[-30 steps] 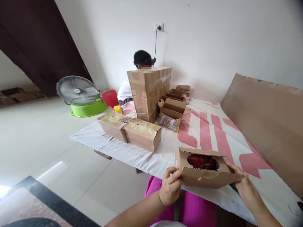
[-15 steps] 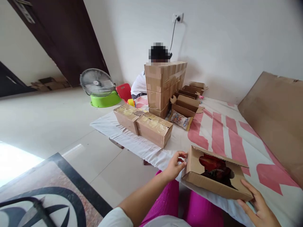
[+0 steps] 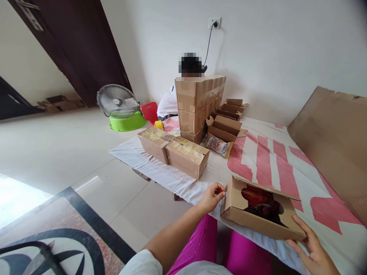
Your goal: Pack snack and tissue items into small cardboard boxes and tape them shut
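A cardboard box (image 3: 258, 225) lies tilted at the table's near edge, its top flaps partly folded in. Through the gap between the flaps, dark red and black contents (image 3: 262, 204) show; their kind I cannot make out. My right hand (image 3: 311, 244) grips the box's right end, thumb low and fingers on the end face. Just off the left end is my left hand (image 3: 213, 196), its thumb and forefinger pinched together. Anything between those fingertips is too small to name.
Two taped boxes (image 3: 186, 154) sit end to end at the left edge of the cloth-covered table (image 3: 266, 160). Behind them rise stacked cartons (image 3: 187, 103), a person (image 3: 168, 103) beyond. Open boxes (image 3: 225, 128) and a printed packet (image 3: 218, 145) are alongside. A cardboard sheet (image 3: 329, 141) leans right.
My left hand has drawn slightly left from the box's end, and its fingers have closed into a pinch. My right hand keeps its hold; the box has barely moved.
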The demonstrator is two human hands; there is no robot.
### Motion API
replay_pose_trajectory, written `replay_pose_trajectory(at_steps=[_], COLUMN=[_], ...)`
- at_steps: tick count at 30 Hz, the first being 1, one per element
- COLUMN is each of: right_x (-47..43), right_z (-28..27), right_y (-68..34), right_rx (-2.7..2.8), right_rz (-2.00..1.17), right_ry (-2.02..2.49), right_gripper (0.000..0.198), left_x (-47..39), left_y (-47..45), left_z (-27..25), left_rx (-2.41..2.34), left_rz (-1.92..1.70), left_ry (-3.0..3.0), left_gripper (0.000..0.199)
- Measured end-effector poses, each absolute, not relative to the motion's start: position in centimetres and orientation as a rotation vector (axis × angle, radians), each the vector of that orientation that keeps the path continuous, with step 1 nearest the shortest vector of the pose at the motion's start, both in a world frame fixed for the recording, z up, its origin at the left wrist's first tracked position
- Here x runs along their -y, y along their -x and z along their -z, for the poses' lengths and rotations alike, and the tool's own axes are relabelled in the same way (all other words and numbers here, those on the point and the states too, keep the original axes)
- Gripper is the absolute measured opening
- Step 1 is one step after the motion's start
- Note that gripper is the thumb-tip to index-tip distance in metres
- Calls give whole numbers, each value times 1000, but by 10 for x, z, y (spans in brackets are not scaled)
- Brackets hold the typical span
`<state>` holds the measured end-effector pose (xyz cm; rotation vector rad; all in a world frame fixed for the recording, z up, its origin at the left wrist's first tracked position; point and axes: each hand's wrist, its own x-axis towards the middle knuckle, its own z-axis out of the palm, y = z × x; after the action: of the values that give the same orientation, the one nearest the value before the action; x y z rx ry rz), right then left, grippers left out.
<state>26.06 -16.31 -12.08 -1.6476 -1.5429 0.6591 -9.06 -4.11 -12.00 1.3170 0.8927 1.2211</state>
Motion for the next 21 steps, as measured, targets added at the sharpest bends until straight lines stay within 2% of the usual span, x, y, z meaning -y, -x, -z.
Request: replay_pose_trajectory(at_steps=[5,8,11,14,17,18,21], right_x=[161,168,187,203,206,206,204], right_z=[112,88,52,24,12,10,12], right_y=[-255,-235,-201,-159,-125,-118,-110], right_rx=[1701,1804,1772,1832,1969,1990,1961], right_rz=[-522,-156,245,133,-78,-96,-75], right_ry=[1667,1616,1382,1150,1023,1016,1045], right_gripper=[64,61,56,40,53,52,16], left_x=[45,62,88,113,128,131,133], left_y=[96,108,113,104,87,81,71], left_z=[100,77,53,37,33,33,33], left_rx=[-982,-975,-867,-600,-321,-274,-239], left_rz=[-1432,-1634,-1769,-1629,-1393,-1346,-1273], left_ry=[-1272,-1305,-1682,-2120,-2350,-2388,-2460], left_gripper=[22,18,9,11,21,22,22])
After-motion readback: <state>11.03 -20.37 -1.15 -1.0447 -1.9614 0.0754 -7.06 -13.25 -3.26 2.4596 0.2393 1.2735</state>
